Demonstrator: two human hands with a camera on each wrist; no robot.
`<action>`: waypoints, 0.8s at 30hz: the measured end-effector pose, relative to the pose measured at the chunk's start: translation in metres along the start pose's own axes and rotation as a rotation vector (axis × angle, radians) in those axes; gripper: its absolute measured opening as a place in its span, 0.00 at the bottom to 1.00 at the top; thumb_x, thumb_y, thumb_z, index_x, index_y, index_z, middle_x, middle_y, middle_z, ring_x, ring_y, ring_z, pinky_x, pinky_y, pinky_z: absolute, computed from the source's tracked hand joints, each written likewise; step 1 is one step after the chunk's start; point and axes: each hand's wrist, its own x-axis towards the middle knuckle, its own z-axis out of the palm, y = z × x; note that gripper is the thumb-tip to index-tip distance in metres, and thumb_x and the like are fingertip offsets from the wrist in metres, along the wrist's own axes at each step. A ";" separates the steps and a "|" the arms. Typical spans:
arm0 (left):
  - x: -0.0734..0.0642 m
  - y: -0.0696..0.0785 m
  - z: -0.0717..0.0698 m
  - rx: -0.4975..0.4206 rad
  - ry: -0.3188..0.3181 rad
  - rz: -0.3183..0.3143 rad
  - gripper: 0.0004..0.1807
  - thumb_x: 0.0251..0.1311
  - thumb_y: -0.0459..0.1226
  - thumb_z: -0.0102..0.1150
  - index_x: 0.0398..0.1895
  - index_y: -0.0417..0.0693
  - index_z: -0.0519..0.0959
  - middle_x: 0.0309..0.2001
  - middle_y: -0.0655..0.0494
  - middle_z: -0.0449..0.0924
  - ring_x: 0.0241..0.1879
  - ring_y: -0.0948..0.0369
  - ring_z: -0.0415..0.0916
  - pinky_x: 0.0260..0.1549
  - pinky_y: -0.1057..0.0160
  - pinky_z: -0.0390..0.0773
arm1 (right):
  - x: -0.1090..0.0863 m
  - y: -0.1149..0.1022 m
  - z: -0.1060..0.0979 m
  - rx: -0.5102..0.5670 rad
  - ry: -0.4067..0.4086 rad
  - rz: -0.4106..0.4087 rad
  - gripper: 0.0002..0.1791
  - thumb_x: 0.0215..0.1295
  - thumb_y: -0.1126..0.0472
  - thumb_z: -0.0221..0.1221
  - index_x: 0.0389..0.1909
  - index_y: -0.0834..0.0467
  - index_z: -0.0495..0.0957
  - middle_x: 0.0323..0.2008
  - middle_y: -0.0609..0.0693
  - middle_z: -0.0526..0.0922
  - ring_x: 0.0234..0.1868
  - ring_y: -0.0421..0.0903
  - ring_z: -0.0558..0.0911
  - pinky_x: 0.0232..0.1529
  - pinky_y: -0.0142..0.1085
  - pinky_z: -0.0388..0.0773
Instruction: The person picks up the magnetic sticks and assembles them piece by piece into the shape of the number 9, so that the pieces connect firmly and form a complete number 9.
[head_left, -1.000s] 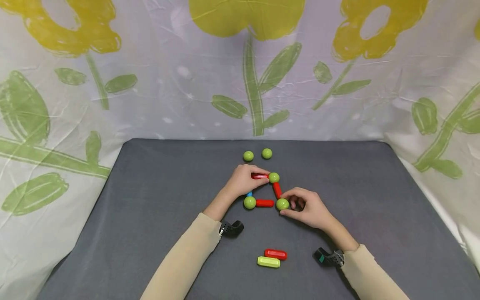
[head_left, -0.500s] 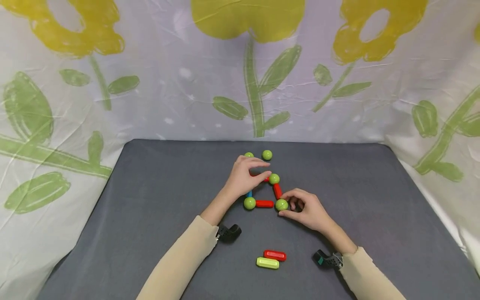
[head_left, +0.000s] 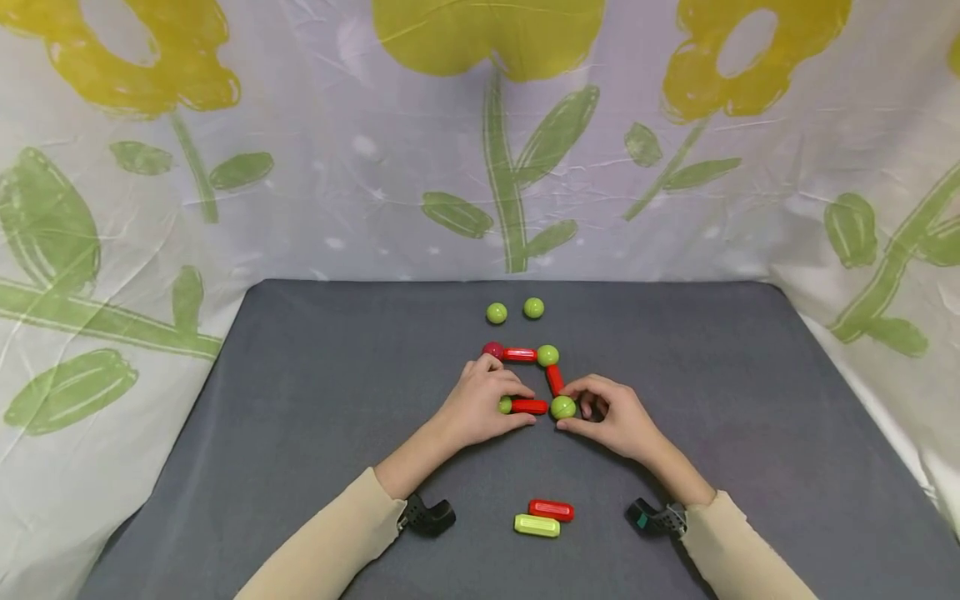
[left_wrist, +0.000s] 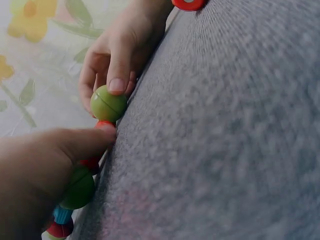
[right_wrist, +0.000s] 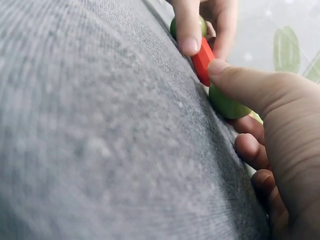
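Note:
My left hand (head_left: 480,407) pinches a short red rod (head_left: 530,407) between thumb and fingers. A green ball (head_left: 506,405) at the rod's left end is partly covered by that hand. My right hand (head_left: 618,417) holds another green ball (head_left: 563,407) between thumb and fingers, right at the rod's other end. From this ball a second red rod (head_left: 554,380) runs up to a green ball (head_left: 548,356), then a third red rod (head_left: 520,355) leads to a red ball (head_left: 492,349). A blue rod (left_wrist: 62,215) shows in the left wrist view, hidden by my left hand in the head view.
Two loose green balls (head_left: 497,313) lie farther back on the dark grey table (head_left: 337,358). Nearer me, a red rod (head_left: 551,509) and a yellow-green rod (head_left: 537,525) lie side by side. A flower-printed cloth (head_left: 300,192) hangs behind the table.
My left hand has let go of the far red rod and moved down toward me to the near one, which it now pinches. My right hand has stayed on its green ball.

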 end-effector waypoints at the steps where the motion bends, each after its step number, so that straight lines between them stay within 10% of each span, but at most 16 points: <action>1: 0.000 -0.001 0.001 0.011 0.010 0.024 0.16 0.56 0.51 0.81 0.45 0.60 0.93 0.43 0.65 0.90 0.48 0.59 0.69 0.48 0.52 0.69 | 0.000 0.000 0.001 -0.002 0.003 -0.002 0.22 0.54 0.62 0.82 0.49 0.51 0.87 0.31 0.47 0.82 0.28 0.41 0.75 0.27 0.30 0.70; 17: 0.000 -0.007 0.003 -0.080 0.072 0.125 0.13 0.57 0.48 0.81 0.45 0.59 0.94 0.40 0.65 0.90 0.50 0.59 0.72 0.53 0.49 0.70 | -0.001 -0.002 0.003 -0.004 0.022 -0.024 0.23 0.51 0.63 0.83 0.48 0.52 0.87 0.34 0.42 0.83 0.28 0.41 0.75 0.29 0.32 0.71; 24: -0.003 -0.027 -0.024 -0.157 -0.018 -0.141 0.54 0.51 0.63 0.79 0.79 0.53 0.70 0.71 0.51 0.72 0.68 0.49 0.66 0.65 0.38 0.69 | -0.001 0.001 0.003 0.010 0.006 -0.023 0.24 0.51 0.62 0.83 0.49 0.51 0.86 0.36 0.42 0.83 0.29 0.40 0.76 0.29 0.30 0.72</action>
